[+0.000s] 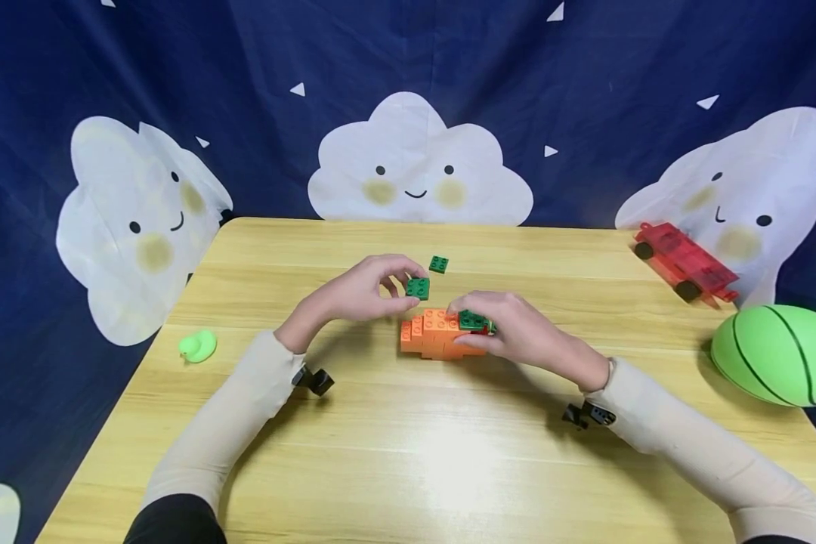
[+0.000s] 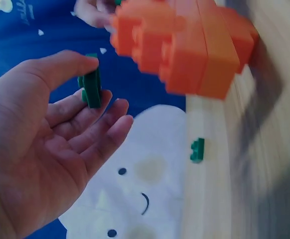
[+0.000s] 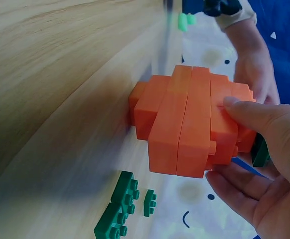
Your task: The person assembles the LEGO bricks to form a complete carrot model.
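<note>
My left hand (image 1: 374, 287) pinches a small green building brick (image 1: 418, 289) between thumb and fingertips, above the table and left of the right hand. In the left wrist view that green brick (image 2: 91, 84) stands edge-on, with the other fingers spread loosely below. My right hand (image 1: 513, 325) grips a stepped orange brick build (image 1: 435, 332), its thumb on the near side and fingers on the far side. Another green brick (image 1: 472, 320) shows at the top of the build, partly under the right fingers. The right hand hides the build's right end.
One loose green brick (image 1: 438, 264) lies farther back on the wooden table (image 1: 353, 468). Other green bricks (image 3: 117, 204) lie near the build in the right wrist view. A green duck (image 1: 199, 346) sits left; a red toy car (image 1: 687, 263) and green ball (image 1: 778, 355) stand right.
</note>
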Tool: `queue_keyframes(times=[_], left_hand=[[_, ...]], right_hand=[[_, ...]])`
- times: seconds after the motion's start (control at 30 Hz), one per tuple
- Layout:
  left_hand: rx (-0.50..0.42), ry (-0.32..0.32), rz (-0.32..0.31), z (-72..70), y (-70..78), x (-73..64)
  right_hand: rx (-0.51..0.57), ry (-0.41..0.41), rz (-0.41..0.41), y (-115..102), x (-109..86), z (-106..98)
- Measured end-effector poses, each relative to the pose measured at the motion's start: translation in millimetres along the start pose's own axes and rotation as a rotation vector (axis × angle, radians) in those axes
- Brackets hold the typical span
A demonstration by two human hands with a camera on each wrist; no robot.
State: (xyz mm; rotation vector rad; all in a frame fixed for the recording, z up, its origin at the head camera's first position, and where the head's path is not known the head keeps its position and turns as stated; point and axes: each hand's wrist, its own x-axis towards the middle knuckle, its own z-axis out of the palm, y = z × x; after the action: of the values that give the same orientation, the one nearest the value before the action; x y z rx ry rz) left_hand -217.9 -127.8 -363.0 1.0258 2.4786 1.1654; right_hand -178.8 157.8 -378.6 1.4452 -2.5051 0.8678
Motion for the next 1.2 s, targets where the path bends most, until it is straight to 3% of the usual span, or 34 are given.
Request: queue_keyframes(times=[0.2, 0.43, 1.2], left_hand=[[0.007, -0.052, 0.067, 8.1, 14.2, -13.5], [0.061, -0.036, 0.060, 15.0, 18.3, -20.6], [0.068, -0.036, 0.057, 20.7, 20.8, -18.4]], right_hand=[[-0.001, -0.001, -0.049, 0.5, 0.7, 0.2], [0.012, -0.001, -0.049, 1.7, 2.2, 0.0], [0.039, -0.015, -0.019, 2.5, 1.7, 1.0]])
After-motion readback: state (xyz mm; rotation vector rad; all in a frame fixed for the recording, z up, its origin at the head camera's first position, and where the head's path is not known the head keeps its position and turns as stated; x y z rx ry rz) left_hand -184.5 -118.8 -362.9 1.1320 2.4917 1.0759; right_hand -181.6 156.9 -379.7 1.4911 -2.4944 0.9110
